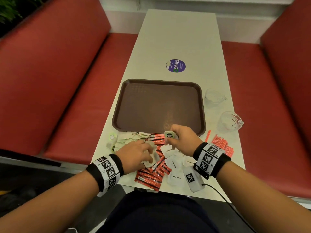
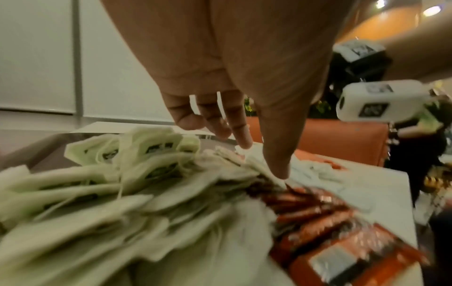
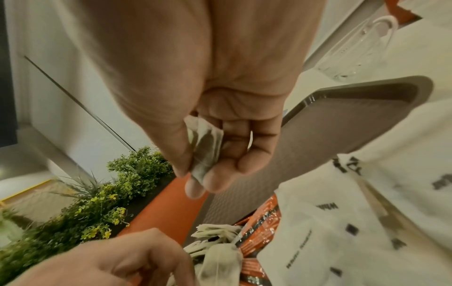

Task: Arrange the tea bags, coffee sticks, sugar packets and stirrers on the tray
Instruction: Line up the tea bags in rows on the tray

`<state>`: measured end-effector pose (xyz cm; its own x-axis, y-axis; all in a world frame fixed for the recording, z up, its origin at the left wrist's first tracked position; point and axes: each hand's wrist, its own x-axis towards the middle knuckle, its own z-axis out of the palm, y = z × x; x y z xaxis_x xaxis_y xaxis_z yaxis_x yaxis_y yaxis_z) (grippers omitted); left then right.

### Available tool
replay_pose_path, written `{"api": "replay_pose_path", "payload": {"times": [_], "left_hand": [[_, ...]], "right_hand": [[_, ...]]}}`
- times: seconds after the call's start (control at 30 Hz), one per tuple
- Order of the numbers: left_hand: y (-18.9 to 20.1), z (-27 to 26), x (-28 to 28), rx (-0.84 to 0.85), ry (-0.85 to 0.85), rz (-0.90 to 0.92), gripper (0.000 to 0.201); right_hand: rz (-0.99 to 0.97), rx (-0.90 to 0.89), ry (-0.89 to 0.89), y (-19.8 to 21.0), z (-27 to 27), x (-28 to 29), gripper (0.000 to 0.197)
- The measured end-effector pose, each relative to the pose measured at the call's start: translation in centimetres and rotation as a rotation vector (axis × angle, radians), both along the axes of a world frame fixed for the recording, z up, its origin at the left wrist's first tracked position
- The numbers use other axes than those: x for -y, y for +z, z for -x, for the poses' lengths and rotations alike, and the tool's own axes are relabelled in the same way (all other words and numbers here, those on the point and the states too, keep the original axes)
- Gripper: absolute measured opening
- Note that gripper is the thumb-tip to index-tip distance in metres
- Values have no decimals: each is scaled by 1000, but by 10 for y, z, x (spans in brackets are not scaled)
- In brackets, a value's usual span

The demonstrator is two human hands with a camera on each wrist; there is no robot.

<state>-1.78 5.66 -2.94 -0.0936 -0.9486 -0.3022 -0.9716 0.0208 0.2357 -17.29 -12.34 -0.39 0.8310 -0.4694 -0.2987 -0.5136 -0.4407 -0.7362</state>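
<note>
The right hand (image 1: pixel 182 137) pinched a tea bag (image 3: pixel 206 147) between thumb and fingers, held just above the tray's (image 1: pixel 201 105) near edge, while the left hand (image 1: pixel 134 153) grasped another bag (image 1: pixel 154 157) over the pile at the surface's near edge. The bags looked feather-light, soft and easily crumpled, with loose strings likely to tangle, so a gentle pinch at a bag's flat edge seemed best. The tray was bare; coffee sticks (image 1: pixel 151 177), sugar packets (image 1: pixel 175 165) and stirrers (image 1: pixel 223 143) lay off it, near that same edge.
</note>
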Motion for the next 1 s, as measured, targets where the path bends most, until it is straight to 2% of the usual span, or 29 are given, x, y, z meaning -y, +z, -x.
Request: {"api": "replay_pose_path", "payload": {"times": [0.13, 0.23, 0.3, 0.37, 0.5, 0.57, 0.67, 0.77, 0.87, 0.93, 0.97, 1.0], "left_hand": [[-8, 2, 2, 86, -44, 29, 34], [-11, 1, 5, 90, -57, 53, 24], [-13, -1, 6, 70, -53, 119, 16], [-13, -5, 8, 47, -31, 192, 13], [13, -12, 21, -45, 59, 349, 26], [31, -14, 29, -95, 103, 412, 35], [53, -18, 41, -162, 112, 529, 29], [63, -29, 48, -233, 140, 568, 23], [60, -37, 51, -228, 249, 518, 21], [50, -37, 51, -101, 295, 348, 25], [42, -36, 50, -22, 247, 260, 26], [34, -33, 48, 40, 160, 183, 27]], "right_hand": [[-63, 4, 20, -4, 6, 3, 12], [-95, 11, 47, -5, 10, 5, 9], [-108, 38, 52, -6, 12, 7, 15], [-84, 41, 68, -5, 13, 7, 12], [-26, 54, 174, -7, 7, 6, 18], [3, 99, 220, -5, 0, 6, 27], [37, 161, 204, 3, -17, 3, 20], [35, 187, 167, 7, -35, 1, 18], [51, 144, 121, 5, -45, 2, 16], [31, 125, 65, 2, -45, 5, 8], [3, 123, 33, 1, -43, 6, 4], [-17, 122, 2, -1, -42, 7, 9]]}}
